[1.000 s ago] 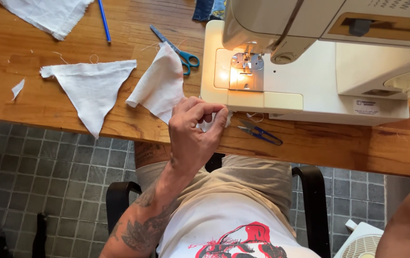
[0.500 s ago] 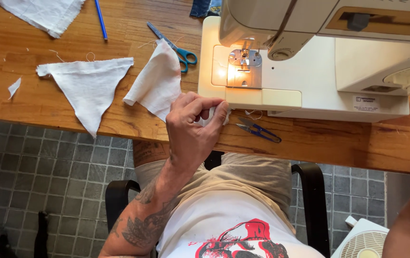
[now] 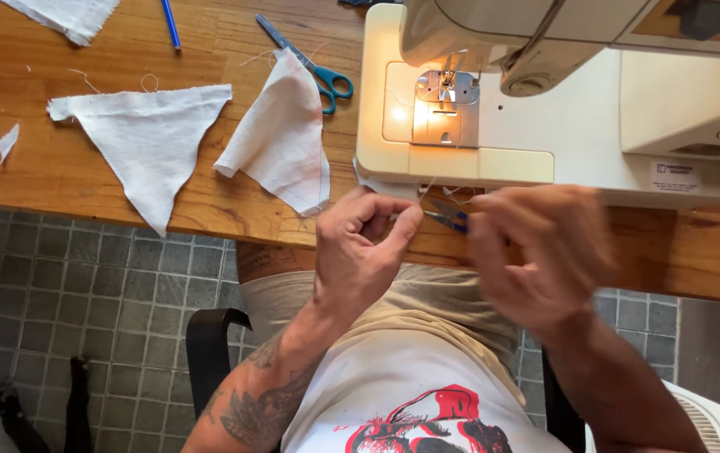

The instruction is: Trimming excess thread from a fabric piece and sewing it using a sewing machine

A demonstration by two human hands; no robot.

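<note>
My left hand (image 3: 360,252) is at the table's front edge, just below the white sewing machine (image 3: 561,126). Its thumb and forefinger pinch a thin pale thread (image 3: 427,189) that runs up toward the machine. My right hand (image 3: 540,252) is blurred, with its fingers curled. It hovers beside the left hand, over small blue-handled snips (image 3: 448,218) lying on the wood. I cannot tell whether it grips anything. A corner of white cloth (image 3: 377,186) peeks out under the machine's front edge. The lit needle plate (image 3: 437,101) is bare.
On the wooden table (image 3: 83,180) lie a white fabric triangle (image 3: 146,143), a folded white piece (image 3: 280,143), blue-handled scissors (image 3: 318,67), a blue pen (image 3: 171,21), more white cloth (image 3: 66,13) and a small scrap (image 3: 7,143). A white fan (image 3: 712,419) stands on the floor at right.
My right hand has come into view beside the left one, above the snips. My left hand has shifted slightly toward me and now pinches thread.
</note>
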